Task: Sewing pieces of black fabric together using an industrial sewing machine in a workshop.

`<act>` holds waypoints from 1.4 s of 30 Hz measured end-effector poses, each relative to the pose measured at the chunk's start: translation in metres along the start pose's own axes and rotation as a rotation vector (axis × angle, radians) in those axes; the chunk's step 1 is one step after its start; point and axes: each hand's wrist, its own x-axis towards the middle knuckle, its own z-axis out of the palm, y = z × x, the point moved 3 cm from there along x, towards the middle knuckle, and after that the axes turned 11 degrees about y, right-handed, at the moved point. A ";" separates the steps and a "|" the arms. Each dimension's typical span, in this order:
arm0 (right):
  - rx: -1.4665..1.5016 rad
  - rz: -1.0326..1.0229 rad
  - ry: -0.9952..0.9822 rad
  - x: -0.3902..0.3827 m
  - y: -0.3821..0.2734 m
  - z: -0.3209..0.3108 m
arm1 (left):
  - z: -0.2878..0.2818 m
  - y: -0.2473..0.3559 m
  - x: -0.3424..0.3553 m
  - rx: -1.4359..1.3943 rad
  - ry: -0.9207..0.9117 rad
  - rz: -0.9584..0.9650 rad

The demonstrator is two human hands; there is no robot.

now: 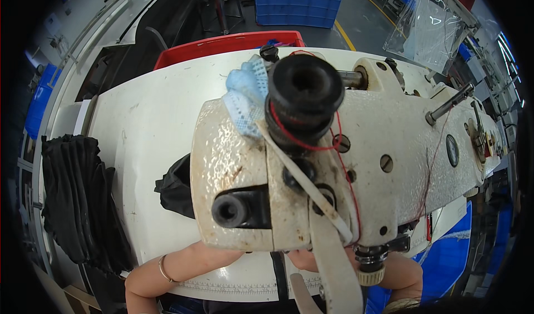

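The sewing machine (372, 133) hides the fingers of the left hand (225, 255) and right hand (302, 260); I cannot tell whether they are apart, together or clamped on anything. Both forearms (186, 265) angle inward. Black cloth (177, 190) lies on the tabletop (150, 111), left of and beyond the fingers.

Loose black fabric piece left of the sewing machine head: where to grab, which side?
I'd pinch the black fabric piece at its left end, coming from the left: that end juts out over the white table, while the sewing machine head hides its right part.
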 end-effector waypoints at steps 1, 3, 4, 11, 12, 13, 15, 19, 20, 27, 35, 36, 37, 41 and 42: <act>0.161 0.127 0.028 -0.006 0.000 0.006 | 0.000 0.000 0.003 -0.010 0.012 0.001; 0.311 0.257 0.049 -0.019 0.000 0.010 | -0.001 0.001 0.008 -0.032 0.040 0.004; 0.314 0.238 0.047 -0.019 -0.001 0.012 | -0.004 0.001 0.008 -0.028 0.042 -0.005; 0.304 0.109 -0.002 -0.014 -0.001 0.009 | -0.015 0.006 0.029 -0.036 0.089 -0.048; 0.305 0.089 -0.009 -0.012 -0.001 0.009 | -0.016 0.009 0.024 -0.038 0.095 -0.056; 0.296 0.075 -0.024 -0.011 0.002 0.005 | -0.018 0.009 0.029 -0.047 0.107 -0.055; 0.283 0.063 -0.046 -0.008 0.004 -0.004 | -0.020 0.011 0.036 -0.066 0.129 -0.055; 0.833 0.576 -0.078 -0.009 0.004 -0.004 | -0.030 0.015 0.029 -0.075 0.152 -0.078; 0.983 0.700 -0.084 -0.009 0.002 0.000 | -0.032 0.015 0.028 -0.069 0.150 -0.094; 1.575 0.987 -0.078 -0.032 -0.004 0.024 | -0.025 0.023 0.019 -0.076 0.186 -0.067; 2.079 1.045 -0.092 -0.030 0.017 0.018 | -0.050 -0.002 0.043 -0.409 0.072 -0.232; 2.077 1.050 -0.091 -0.028 0.019 0.015 | -0.049 -0.002 0.043 -0.412 0.071 -0.230; 1.996 1.010 -0.073 -0.024 0.021 0.015 | -0.048 -0.004 0.041 -0.474 0.042 -0.299; 1.649 0.867 -0.003 -0.013 0.031 0.009 | -0.008 -0.008 0.026 -0.276 0.170 -0.253; 1.559 0.834 0.014 -0.011 0.034 0.007 | -0.005 -0.008 0.025 -0.278 0.170 -0.254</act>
